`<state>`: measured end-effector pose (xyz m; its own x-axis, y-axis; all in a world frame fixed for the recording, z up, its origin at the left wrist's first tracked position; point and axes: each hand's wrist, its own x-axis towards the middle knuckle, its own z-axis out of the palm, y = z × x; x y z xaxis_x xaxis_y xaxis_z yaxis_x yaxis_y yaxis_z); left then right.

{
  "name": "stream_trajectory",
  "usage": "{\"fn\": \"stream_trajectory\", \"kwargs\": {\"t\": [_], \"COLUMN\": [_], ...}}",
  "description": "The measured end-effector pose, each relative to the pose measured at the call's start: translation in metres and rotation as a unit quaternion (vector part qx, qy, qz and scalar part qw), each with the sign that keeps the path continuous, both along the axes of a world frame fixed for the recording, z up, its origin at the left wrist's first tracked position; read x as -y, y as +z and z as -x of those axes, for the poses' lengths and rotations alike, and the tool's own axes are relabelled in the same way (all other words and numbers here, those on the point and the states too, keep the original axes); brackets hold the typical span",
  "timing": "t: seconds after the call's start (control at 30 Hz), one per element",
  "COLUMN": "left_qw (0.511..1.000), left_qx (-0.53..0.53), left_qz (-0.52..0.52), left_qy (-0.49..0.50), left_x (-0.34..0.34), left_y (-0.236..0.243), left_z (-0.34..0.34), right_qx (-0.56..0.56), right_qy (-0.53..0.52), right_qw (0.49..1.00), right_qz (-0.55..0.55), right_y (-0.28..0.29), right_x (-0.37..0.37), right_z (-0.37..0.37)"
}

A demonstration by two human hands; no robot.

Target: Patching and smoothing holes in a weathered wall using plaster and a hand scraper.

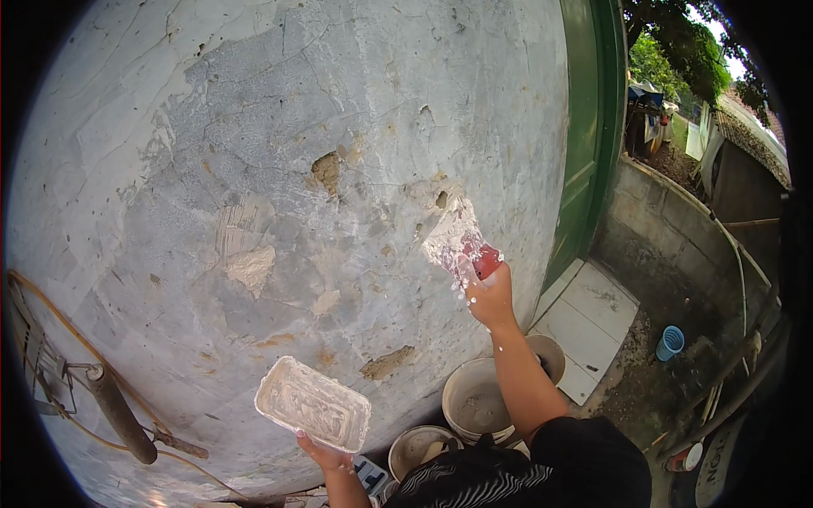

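Observation:
My right hand (494, 298) is closed round the red handle of a putty knife (456, 233). Its wide blade carries pale filler and lies against the grey cracked wall (381, 110), just below a small dark hole (441, 200). Crumbs of filler hang about the handle and my fingers. My left hand (326, 453) grips the lower edge of a rectangular plastic tub (269, 405), tilted so its inside shows, smeared with pale filler. A larger broken hole (326, 172) shows bare brown material. A fresh filler patch (251, 268) sits to the left.
Below stand several buckets, one a large pale bucket (474, 402). A roller-like cylinder (118, 415) and an orange hose (59, 309) are at the lower left. To the right are a green door frame (584, 161), a tiled step (584, 326) and a blue basket (670, 341).

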<state>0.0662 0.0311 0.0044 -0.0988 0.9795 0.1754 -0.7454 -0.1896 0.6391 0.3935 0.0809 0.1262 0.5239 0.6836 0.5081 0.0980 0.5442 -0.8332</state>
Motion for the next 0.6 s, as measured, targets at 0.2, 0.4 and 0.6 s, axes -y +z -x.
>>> {"fn": "stream_trajectory", "kwargs": {"t": [0.2, 0.4, 0.6], "left_qw": [1.000, 1.000, 1.000], "left_qx": [-0.016, -0.019, -0.012], "left_qz": [0.017, -0.018, 0.001], "left_qy": [0.014, 0.000, -0.001], "left_x": [0.002, 0.000, -0.004], "left_y": [0.016, 0.011, 0.012], "left_z": [-0.003, 0.002, 0.007], "right_qx": [0.034, 0.045, 0.146], "right_qy": [-0.080, -0.156, -0.218], "right_qw": [0.994, 0.975, 0.958], "right_qz": [-0.062, -0.148, -0.117], "right_y": [-0.023, -0.028, -0.030], "right_x": [-0.031, -0.040, -0.043], "right_z": [0.007, 0.024, 0.035]}}
